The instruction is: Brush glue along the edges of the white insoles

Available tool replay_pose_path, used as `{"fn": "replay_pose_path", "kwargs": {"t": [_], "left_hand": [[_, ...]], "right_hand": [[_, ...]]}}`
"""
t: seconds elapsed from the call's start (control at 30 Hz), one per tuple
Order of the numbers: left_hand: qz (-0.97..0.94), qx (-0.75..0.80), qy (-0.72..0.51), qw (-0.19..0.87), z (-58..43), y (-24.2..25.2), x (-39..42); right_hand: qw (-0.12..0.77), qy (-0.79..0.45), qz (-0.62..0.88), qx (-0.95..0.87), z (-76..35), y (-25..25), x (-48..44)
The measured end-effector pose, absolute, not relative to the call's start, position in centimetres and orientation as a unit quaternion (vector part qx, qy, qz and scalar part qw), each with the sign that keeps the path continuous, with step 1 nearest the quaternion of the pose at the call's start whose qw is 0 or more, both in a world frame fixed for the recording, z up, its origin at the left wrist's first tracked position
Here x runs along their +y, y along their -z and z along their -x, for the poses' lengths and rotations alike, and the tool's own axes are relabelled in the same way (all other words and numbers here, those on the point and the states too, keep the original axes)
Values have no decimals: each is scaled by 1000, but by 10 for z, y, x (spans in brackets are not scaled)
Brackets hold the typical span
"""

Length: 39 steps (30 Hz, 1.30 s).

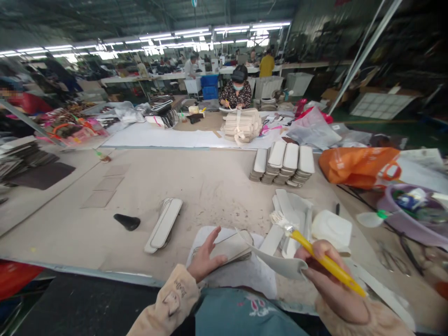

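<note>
On the near side, a pale bent strip (282, 266) is held at its right end by the right hand (331, 275), whose fingers also grip a yellow-handled brush (315, 252). Left of it, the left hand (207, 256) spreads its fingers wide at a pale panel (231, 246) over a white sheet (254, 280).

Long strip lights (231, 28), co-workers (267, 66) and stacked flat pieces (277, 154) across the tabletop (210, 182) show a factory workshop.

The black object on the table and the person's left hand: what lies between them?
In the head view, a fanned stack of pale strips lies between the black object and the left hand.
</note>
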<state>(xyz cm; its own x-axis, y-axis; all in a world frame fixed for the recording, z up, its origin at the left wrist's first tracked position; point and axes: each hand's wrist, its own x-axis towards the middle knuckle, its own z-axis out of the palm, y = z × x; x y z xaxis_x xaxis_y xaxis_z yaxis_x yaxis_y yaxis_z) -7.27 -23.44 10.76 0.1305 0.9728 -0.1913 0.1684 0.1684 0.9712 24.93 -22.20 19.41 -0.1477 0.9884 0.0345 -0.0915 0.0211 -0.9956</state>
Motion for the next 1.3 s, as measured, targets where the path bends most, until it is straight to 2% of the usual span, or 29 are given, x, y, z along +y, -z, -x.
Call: {"fn": "replay_pose_path", "kwargs": {"t": [0.17, 0.3, 0.43, 0.57, 0.83, 1.07, 1.3], "left_hand": [[-451, 478, -404, 637, 77, -108, -239], [-429, 513, -410, 620, 90, -104, -259], [-382, 567, -347, 642, 101, -94, -275], [-332, 661, -349, 576, 109, -80, -282], [-373, 687, -318, 536, 122, -67, -273], [-418, 768, -217, 433, 135, -37, -264], [-438, 802, -128, 384, 136, -34, -258]], "right_hand": [[480, -648, 393, -441, -222, -184, -206], [445, -672, 412, -426, -199, -171, -199], [424, -657, 438, -442, -181, -151, -191], [392, -587, 502, -500, -171, -125, -186], [319, -339, 581, -668, -163, -76, -174], [226, -252, 604, -722, -160, -39, -160], [186, -213, 580, -764, -158, -21, -151]]}}
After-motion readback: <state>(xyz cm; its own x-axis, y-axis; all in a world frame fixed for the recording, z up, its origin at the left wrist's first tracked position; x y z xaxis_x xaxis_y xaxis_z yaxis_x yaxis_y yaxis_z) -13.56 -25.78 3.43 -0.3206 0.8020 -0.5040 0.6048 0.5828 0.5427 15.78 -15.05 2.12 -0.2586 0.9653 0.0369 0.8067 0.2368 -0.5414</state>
